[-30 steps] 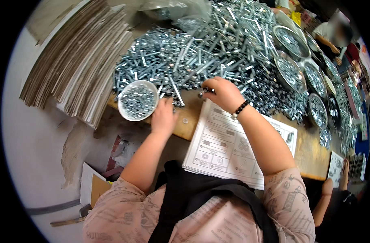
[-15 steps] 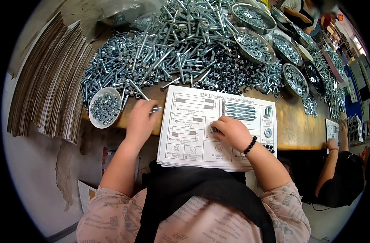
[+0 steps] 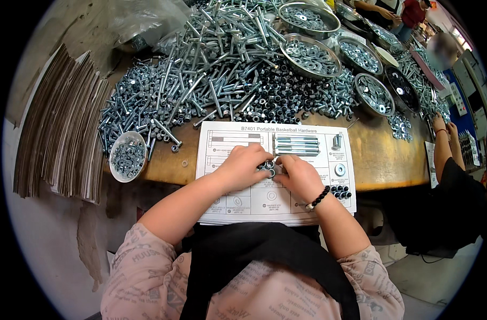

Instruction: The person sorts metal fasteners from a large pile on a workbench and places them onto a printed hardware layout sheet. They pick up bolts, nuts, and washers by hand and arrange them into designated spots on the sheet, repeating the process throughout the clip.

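A stack of printed sheets lies at the table's front edge before me. Over its middle, my left hand is closed around a few silvery hex nuts at its fingertips. My right hand, with a beaded bracelet on its wrist, meets it from the other side, fingers curled against the same nuts. Several long bolts lie in a row on the top sheet beyond my right hand. Short bolts and a flat washer rest near its right side, with black-centred nuts below.
A big heap of bolts and nuts covers the table's back. A white bowl of nuts stands left; metal bowls of washers stand back right. Stacked cardboard leans at far left. A co-worker's arms reach in at right.
My left hand has moved right, from the table beside the bolt heap onto the sheets, bringing nuts beside my right hand. The view has shifted slightly. The co-worker's hands have moved farther away.
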A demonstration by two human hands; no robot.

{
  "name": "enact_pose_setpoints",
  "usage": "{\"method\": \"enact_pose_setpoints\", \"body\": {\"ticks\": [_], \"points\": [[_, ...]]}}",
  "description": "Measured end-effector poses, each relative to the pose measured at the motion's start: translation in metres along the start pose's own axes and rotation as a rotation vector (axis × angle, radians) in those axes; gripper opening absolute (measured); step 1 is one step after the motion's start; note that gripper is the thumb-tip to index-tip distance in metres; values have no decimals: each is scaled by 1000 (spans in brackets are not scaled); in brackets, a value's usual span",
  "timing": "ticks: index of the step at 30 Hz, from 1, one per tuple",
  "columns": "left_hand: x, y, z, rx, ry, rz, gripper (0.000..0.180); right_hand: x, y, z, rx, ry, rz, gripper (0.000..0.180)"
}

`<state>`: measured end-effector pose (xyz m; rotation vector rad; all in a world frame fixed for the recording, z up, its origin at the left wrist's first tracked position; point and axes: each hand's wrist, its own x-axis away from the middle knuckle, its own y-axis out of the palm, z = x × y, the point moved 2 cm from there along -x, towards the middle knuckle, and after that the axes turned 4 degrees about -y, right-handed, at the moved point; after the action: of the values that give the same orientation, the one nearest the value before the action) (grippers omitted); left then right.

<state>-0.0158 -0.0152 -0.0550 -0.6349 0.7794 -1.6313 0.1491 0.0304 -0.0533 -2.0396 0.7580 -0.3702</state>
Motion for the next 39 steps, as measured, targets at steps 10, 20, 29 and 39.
{"method": "enact_pose_setpoints", "body": {"ticks": [10,20,29,39], "points": [[9,9,-2,0,39,119,45,-1,0,-5,-2,23,-38,35],[34,-59,-35,199,-121,223,43,-3,-28,-15,-108,-19,23,28],[114,-199,-182,-187,-567,746,36,-11,-29,-23,-323,-28,-11,23],[115,-244,-241,-1012,-417,251,43,-13,-26,-28,-388,35,-25,22]]}}
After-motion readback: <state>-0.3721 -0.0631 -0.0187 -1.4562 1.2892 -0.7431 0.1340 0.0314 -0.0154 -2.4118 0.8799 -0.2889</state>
